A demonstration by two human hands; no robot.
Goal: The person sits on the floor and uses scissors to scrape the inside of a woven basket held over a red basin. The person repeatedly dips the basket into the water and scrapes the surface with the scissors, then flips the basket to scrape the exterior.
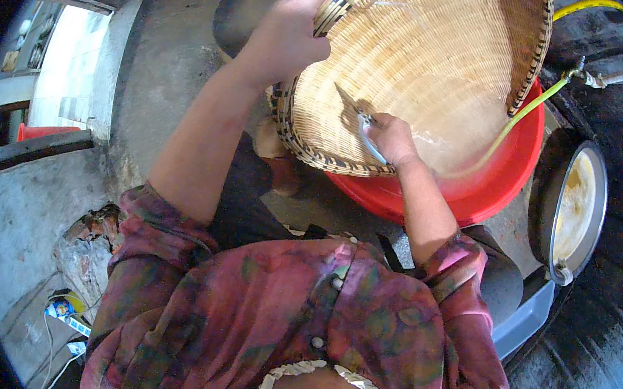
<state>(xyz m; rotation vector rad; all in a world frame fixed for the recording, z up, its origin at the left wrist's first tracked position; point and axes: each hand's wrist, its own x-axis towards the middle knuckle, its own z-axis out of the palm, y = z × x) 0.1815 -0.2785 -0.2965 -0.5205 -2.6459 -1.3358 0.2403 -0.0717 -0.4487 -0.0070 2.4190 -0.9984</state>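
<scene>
A wide woven basket (371,60) with a dark-patterned braided rim is tilted up over a red plastic basin (469,207). My left hand (286,36) is closed on the basket's upper left rim, near a small loop. Inside the basket, my right hand (392,137) grips a slim light-blue tool (369,136), perhaps a brush; its working end is against the weave and hard to make out. A dark pointed shadow falls on the weave beside it. Cloudy, tan water (459,126) lies in the basin, partly hidden by the basket.
A yellow-green hose (521,118) runs from a tap (576,73) at upper right into the basin. To the right, a large metal pan (580,207) leans by the dark wall, above a grey tray (526,320). A power strip (78,324) with cords lies at lower left.
</scene>
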